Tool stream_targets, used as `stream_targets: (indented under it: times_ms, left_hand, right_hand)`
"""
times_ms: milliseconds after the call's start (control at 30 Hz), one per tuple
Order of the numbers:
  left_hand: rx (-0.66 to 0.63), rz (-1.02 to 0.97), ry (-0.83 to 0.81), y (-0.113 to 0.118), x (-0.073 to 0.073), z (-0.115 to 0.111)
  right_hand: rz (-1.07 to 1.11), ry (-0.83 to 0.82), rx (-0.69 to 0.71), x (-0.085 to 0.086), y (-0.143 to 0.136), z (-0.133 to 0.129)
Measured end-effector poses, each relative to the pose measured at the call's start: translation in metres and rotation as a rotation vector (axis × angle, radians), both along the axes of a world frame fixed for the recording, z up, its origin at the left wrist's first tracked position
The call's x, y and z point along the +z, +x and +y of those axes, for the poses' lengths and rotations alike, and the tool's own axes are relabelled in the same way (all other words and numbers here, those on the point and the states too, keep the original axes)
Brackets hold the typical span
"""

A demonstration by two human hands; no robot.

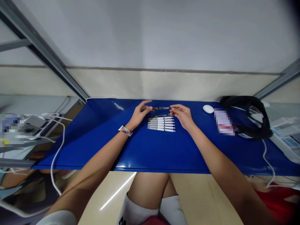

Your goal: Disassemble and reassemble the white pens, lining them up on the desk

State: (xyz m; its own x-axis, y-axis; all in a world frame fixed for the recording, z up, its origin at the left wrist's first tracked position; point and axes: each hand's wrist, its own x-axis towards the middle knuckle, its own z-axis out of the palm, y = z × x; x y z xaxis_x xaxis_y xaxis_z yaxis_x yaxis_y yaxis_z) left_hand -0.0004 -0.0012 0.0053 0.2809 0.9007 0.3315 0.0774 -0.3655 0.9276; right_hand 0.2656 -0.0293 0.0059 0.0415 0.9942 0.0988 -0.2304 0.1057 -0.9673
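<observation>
A dark pen (161, 108) lies crosswise between my two hands at the far part of the blue table (150, 150). My left hand (140, 114) pinches its left end with thumb and fingers, the index finger stretched out above. At the other end, the fingertips of my right hand (182, 115) close on the pen. Just below it, several white and grey pens (161, 124) lie side by side in a neat row, tips to the left. A darker pen (161, 117) tops that row, close to the held one.
Right of my hands lie a white oval mouse-like object (208, 109), a blurred pinkish packet (224, 122) and a black headset with strap (248, 117). White cables (61, 145) hang at the left edge. Grey metal posts (50, 56) flank the table, with a wall behind.
</observation>
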Motion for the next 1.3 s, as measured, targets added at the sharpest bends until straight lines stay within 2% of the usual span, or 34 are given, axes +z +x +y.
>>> stream_targets:
  times_ms: [67, 233, 367, 533, 733, 967, 1300]
  left_hand:
    - [-0.026, 0.009, -0.045, 0.0002, 0.0001, -0.0007]
    - [0.001, 0.015, 0.050, 0.0000, -0.0017, -0.0001]
    - [0.013, 0.013, 0.014, -0.0003, -0.0013, 0.0009]
    - [0.064, 0.056, 0.134, -0.0008, 0.0010, -0.0001]
    - [0.026, 0.000, -0.018, 0.0021, -0.0032, 0.0004]
    - [0.030, -0.101, -0.024, 0.0041, 0.0008, -0.0019]
    - [-0.030, -0.104, -0.053, 0.0026, 0.0001, -0.0017]
  right_hand:
    - [-0.004, -0.003, 0.002, 0.0004, -0.0001, -0.0001]
    - [0.016, -0.005, -0.009, 0.0007, -0.0001, 0.0003]
    - [0.015, -0.002, 0.004, 0.0000, 0.0001, 0.0003]
    - [0.004, 0.002, 0.006, -0.0013, 0.0006, 0.0003]
    - [0.015, -0.006, 0.005, -0.0021, -0.0010, 0.0011]
    - [0.018, -0.015, 0.005, -0.0025, -0.0007, 0.0011]
    - [0.072, -0.059, -0.008, 0.0001, 0.0010, 0.0020]
